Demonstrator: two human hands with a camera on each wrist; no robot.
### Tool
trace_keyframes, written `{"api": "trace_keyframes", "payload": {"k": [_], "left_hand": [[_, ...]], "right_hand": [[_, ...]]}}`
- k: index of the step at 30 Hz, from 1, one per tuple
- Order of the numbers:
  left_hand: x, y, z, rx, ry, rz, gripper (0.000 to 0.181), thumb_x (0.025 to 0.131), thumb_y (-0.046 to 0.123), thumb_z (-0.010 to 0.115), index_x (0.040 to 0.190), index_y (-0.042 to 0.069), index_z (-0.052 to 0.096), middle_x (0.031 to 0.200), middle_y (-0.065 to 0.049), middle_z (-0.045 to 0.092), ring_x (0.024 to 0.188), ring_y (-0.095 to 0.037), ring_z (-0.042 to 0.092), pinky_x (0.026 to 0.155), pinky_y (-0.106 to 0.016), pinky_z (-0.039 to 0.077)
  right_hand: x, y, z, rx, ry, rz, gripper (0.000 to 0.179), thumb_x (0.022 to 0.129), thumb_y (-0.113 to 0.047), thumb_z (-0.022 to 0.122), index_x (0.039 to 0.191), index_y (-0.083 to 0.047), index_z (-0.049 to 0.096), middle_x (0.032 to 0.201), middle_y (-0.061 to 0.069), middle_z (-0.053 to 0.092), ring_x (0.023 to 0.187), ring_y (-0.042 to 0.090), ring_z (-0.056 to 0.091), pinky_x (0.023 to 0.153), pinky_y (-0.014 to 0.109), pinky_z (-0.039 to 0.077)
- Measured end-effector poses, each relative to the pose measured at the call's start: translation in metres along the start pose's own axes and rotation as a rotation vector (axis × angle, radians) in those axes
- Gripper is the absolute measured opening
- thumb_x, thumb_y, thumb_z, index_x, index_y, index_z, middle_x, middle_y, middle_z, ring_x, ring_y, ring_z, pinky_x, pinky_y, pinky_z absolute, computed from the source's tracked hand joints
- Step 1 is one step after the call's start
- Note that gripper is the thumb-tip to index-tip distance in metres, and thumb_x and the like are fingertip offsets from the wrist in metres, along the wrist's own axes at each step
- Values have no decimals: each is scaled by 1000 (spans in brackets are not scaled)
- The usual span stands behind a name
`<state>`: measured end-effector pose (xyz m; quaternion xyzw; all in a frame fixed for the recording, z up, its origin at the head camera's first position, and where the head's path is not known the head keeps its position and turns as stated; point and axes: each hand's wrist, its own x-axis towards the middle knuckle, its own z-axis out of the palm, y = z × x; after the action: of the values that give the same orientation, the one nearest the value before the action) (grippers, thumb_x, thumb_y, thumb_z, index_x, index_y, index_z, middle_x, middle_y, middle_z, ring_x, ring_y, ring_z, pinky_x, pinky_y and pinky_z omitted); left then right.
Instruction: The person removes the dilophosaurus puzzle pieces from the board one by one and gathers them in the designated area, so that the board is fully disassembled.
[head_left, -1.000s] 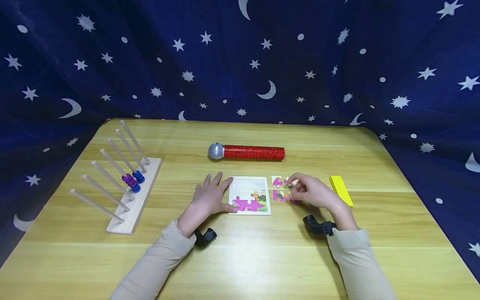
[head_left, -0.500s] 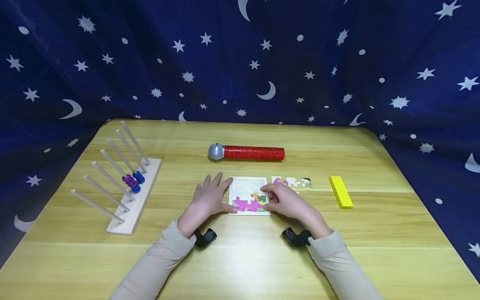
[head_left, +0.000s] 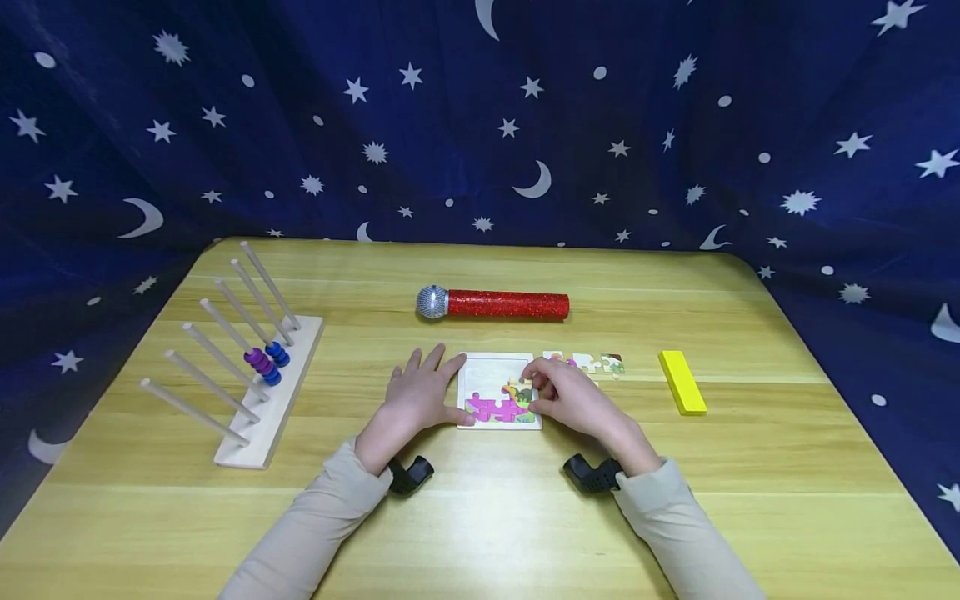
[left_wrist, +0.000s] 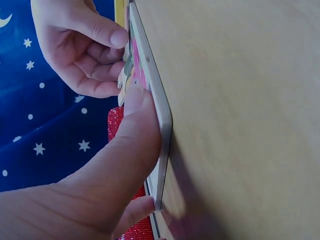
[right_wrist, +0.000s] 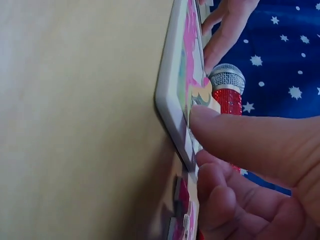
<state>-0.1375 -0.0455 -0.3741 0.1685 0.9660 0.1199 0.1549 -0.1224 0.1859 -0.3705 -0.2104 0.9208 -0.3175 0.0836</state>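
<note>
A shallow white puzzle tray lies on the table, with joined pink puzzle pieces along its lower part. My left hand rests at the tray's left side, thumb at the lower corner and index finger at the upper one, the other fingers spread. Over the tray's right side my right hand pinches a puzzle piece printed with yellow and green between thumb and fingers. The fingers partly cover that piece, and I cannot tell whether it lies flat. Loose puzzle pieces lie right of the tray, some hidden by the right hand.
Behind the tray lies a red glitter microphone. A yellow block is at the right. To the left stands a wooden peg rack with purple and blue beads. A dark star-patterned curtain hangs beyond the table.
My right hand has moved left from the loose pieces to the tray's right side, bringing a puzzle piece, and has shifted only slightly in the last half second. The left hand stays put.
</note>
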Motion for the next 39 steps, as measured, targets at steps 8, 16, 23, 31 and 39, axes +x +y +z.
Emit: {"api": "trace_keyframes", "payload": {"k": [8,16,23,31,39], "left_hand": [[0,0,0,-1,3,5,94,65,59,70,142,22,31,147,-13,20,130,-42,17,96,-62,24],[-1,0,1,-9,7,5,94,65,58,71,142,21,32,147,-14,21,130,-43,17,96,-62,24],[-1,0,-1,1,3,1,94,65,59,70,142,21,32,147,-14,21,130,-42,17,96,-61,24],[-1,0,-2,-3,0,7,94,65,59,70,142,21,31,147,-14,20,130,-43,17,96,-61,24],[-2,1,-1,-11,-2,3,94,66,58,70,143,22,30,148,-13,19,131,-42,16,97,-61,23]], "right_hand": [[2,2,2,4,31,-21,28,74,3,68,99,-2,56,78,3,55,69,13,50,64,28,44],[2,1,5,21,41,-24,26,75,4,66,97,-2,55,73,0,54,66,11,49,61,27,44],[1,2,-6,68,13,17,25,77,-1,67,100,1,58,75,-1,55,67,11,51,62,26,44],[-29,40,-66,218,-47,123,29,81,-2,65,107,2,55,78,6,60,67,22,57,58,26,46],[-53,70,-91,282,-162,232,33,81,-2,64,109,8,51,78,10,60,69,21,57,60,29,46]]}}
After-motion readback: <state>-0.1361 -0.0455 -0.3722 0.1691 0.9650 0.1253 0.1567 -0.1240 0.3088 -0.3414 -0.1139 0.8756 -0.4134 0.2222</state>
